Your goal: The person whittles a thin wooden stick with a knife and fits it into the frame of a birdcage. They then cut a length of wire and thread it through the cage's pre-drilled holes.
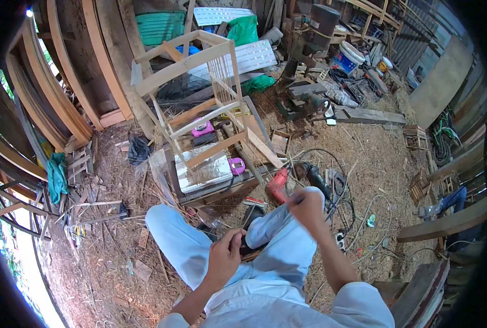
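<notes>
My left hand (225, 256) is over my lap between the knees, its fingers curled and pressed together. Whatever it may hold is hidden by the fingers. Above my right knee, my right hand (307, 212) is bent and smeared by motion, close to a red power tool (278, 185) that it overlaps in this view; I cannot tell whether it grips anything. In front of me a wooden frame (180, 71) with thin vertical slats stands on a low workbench (221, 194). Two pink tape measures (237, 165) lie among the frame's legs.
A dark green power tool (318, 179) and looping black cable lie right of the red one. Wood shavings cover the floor (374, 158). A bench vise (309, 106), a paint bucket (347, 57) and scrap stand behind. Long boards (71, 71) lean at left; a thick plank (446, 218) juts in at right.
</notes>
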`<state>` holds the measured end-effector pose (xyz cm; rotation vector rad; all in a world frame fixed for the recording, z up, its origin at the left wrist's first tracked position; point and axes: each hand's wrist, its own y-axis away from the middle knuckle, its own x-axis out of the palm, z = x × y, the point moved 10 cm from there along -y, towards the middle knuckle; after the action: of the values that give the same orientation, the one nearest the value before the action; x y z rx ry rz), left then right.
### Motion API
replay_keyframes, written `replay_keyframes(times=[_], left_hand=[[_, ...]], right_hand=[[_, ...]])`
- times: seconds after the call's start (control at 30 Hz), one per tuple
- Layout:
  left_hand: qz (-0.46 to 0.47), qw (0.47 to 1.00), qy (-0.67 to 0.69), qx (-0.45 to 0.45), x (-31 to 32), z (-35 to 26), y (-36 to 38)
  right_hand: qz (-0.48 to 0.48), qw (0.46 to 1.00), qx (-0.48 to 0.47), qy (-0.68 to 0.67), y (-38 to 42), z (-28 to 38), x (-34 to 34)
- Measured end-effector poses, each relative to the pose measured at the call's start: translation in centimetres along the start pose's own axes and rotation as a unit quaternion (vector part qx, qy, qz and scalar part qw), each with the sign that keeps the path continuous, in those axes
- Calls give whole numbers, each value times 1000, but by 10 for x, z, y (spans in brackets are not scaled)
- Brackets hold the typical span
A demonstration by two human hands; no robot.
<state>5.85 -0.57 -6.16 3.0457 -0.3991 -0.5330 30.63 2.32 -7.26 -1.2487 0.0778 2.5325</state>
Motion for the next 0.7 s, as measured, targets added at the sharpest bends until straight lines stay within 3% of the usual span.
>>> replay_keyframes(times=[0.07, 0.1, 0.23, 0.37, 0.43, 0.5, 0.6, 0.67, 0.7], left_hand=[[-5, 996, -67, 62, 6, -14, -3], [-22, 989, -95, 111, 8, -23, -1], [-43, 980, -136, 142, 10, -32, 6], [-21, 989, -68, 127, 9, -29, 1], [49, 998, -10, 38, 20, -14, -1], [50, 998, -4, 40, 20, -14, -1], [60, 998, 0, 30, 20, -16, -4], [66, 998, 0, 12, 19, -14, 0], [80, 997, 7, 13, 20, -11, 7]], right_hand=[[41, 991, -126, 32, 29, 52, 27], [51, 988, -142, 33, 33, 66, 37], [63, 988, -138, 13, 32, 71, 46], [7, 988, -150, 35, 30, 69, 40], [-8, 987, -155, 34, 28, 66, 38], [-52, 982, -175, 36, 26, 67, 28], [-42, 986, -156, 43, 20, 57, 27], [-126, 979, -142, 75, 9, 24, 20], [-110, 987, -2, 113, -15, -19, 10]])
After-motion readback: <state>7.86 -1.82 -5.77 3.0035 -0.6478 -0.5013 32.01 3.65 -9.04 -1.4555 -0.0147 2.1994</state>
